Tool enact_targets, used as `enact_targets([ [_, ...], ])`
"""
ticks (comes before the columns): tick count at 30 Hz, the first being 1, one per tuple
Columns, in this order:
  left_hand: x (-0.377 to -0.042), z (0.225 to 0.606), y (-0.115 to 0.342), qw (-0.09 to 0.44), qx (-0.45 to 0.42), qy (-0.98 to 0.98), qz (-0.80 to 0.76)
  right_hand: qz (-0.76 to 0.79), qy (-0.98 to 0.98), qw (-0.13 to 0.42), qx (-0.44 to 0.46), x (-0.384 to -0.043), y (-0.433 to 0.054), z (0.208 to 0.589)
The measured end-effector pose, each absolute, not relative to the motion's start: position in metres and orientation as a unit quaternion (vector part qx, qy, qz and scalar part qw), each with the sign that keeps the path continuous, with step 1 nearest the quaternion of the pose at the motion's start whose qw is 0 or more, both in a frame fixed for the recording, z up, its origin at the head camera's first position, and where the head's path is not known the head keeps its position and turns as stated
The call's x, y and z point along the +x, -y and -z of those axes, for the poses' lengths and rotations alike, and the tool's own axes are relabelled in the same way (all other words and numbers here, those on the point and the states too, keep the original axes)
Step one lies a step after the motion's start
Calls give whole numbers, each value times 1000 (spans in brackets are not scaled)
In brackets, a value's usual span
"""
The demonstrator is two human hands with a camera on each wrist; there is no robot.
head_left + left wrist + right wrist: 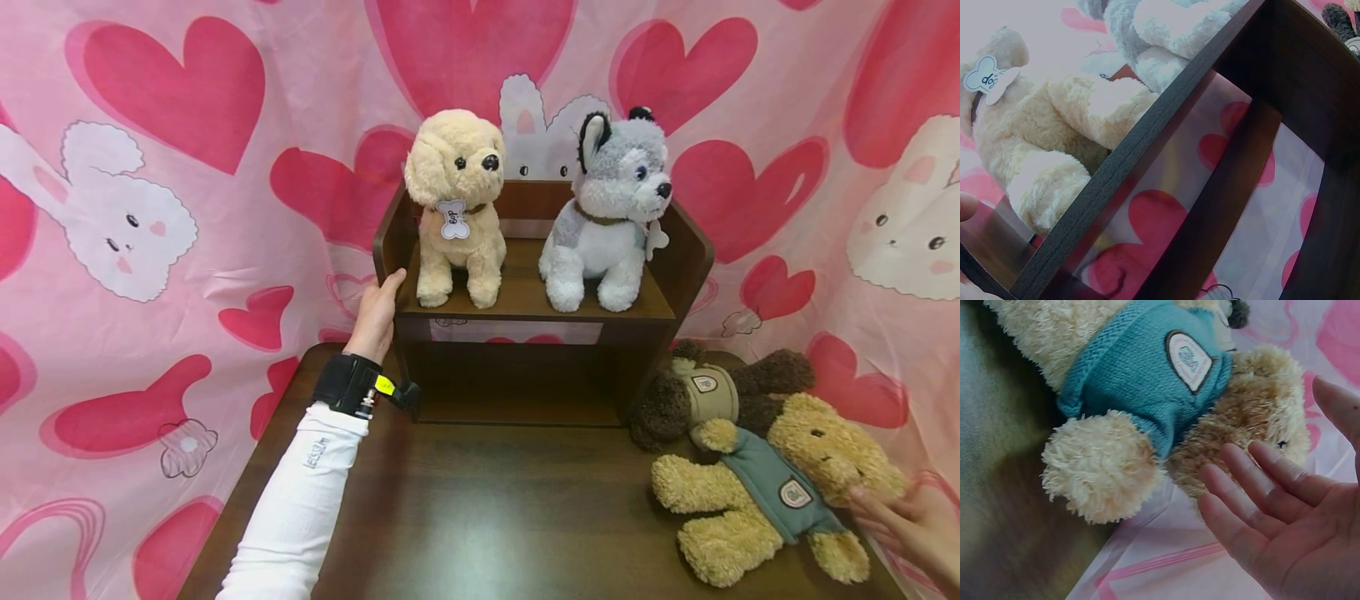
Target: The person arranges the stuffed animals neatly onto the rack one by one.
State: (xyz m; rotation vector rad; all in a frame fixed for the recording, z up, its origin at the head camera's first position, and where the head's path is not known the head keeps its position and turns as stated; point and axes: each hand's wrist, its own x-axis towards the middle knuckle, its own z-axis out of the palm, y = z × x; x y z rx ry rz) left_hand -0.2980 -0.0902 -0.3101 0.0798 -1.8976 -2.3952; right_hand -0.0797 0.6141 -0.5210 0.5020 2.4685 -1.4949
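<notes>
My left hand [375, 315] grips the left side panel of a small dark wooden shelf [525, 314], its thumb over the front edge. In the left wrist view only a thumb tip and a bit of the hand show at the lower left. On the upper board sit a cream plush dog [459, 217] with a bone tag and a grey-and-white plush husky [600, 221]. At the right, my right hand [1291, 519] reaches its extended fingers to the head of a tan teddy bear [772, 492] in a teal sweater, which lies on its back.
A dark brown plush bear [712, 396] in a beige top lies behind the tan one, close to the shelf's right side. Everything stands on a brown wooden table [510, 508]. Pink cloth [315, 92] with hearts and rabbits hangs around the back and sides.
</notes>
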Motion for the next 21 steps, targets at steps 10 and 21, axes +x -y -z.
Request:
enact_targets([
  [10,-298,310,92,43,28,624,780,376,-877,213,208,-67,-532,447],
  [21,-297,310,92,50,33,619,783,321,-891,202,250,-70,-524,464],
])
